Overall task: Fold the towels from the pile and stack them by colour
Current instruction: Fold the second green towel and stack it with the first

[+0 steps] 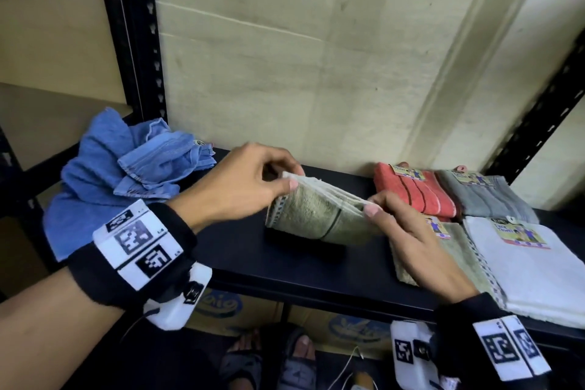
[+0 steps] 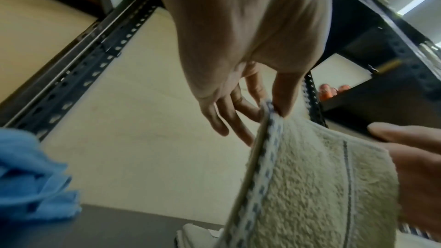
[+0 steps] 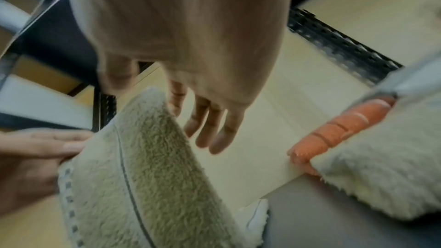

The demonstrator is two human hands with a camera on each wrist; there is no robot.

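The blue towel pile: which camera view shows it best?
The head view: the whole crumpled blue towel pile lies at the left end of the black shelf, unfolded. The left wrist view shows only a blurred blue corner at its left edge. The right wrist view does not show it.

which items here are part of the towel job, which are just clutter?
Job:
green towel, pinched by left hand and right hand
blue towel pile
folded stacks: red, grey, green, white

Lying about:
cardboard boxes under the shelf
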